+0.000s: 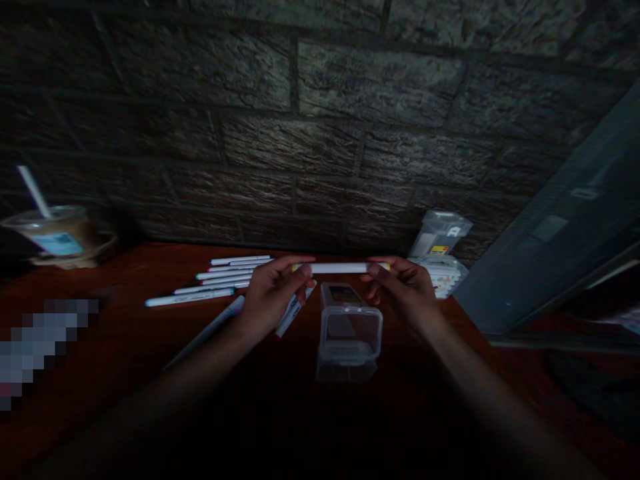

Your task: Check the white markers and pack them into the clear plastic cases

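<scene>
Between your two hands, above the table, a white marker [340, 268] lies level, with yellow showing at both ends. Your left hand [274, 288] pinches its left end between thumb and fingers, the grip closed down to the marker's thickness. Your right hand [404, 283] grips the other end the same way, thumb toward you and fingers curled behind, and the middle of the barrel is bare between them.

Just below the marker, between your wrists, a clear plastic box [348, 355] is on the table; it is too dim to tell what, if anything, is in it. Beside your left fingers is a flat white piece with dark print [295, 312], partly covered by the hand. Along your left forearm a long pale strip [210, 330] slants, partly hidden by the arm.

Left of your left hand, loose markers [233, 270] lie roughly side by side, their ends in different colours; one with a blue end [190, 297] lies nearest you. Past your right hand, a clear case of markers [445, 279] sits near an upright clear container [440, 233] with a yellow label.

Farther left, a drink cup [63, 233] with a straw [34, 191] sits in a cardboard holder [95, 253]. Behind the reddish-brown table [130, 277] rises a rough block wall [320, 133], and a grey panel [540, 227] slants at the right.
</scene>
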Motion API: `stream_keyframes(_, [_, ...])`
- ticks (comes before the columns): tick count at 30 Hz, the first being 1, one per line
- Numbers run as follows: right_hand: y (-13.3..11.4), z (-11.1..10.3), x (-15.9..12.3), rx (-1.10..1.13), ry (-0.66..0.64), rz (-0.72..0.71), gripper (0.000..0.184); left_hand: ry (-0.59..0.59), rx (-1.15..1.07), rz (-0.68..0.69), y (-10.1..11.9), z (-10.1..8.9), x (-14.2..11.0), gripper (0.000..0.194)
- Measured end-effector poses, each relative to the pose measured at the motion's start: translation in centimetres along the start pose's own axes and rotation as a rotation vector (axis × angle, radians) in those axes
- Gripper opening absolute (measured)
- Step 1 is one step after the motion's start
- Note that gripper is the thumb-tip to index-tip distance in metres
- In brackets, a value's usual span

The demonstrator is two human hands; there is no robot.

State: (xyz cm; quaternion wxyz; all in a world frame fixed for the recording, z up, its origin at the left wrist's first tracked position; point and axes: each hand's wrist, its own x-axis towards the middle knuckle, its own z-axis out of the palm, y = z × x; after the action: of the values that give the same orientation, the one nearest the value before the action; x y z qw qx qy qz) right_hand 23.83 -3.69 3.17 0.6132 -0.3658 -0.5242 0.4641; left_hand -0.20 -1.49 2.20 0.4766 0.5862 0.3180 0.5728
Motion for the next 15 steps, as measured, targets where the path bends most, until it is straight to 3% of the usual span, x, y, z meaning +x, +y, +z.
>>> stream_keyframes(6, [-0.7,0.4,0.6,-0.13,0.023,-0.038,0.024,0.008,0.185,0.047,0.4,0.2,0.6,0.017])
stream_keyframes(15, [-2.2,1.2,2.4,-0.107,-0.027,-0.042,0.028,-0.037,0.169,0.068,2.5,0.0,2.4,0.016])
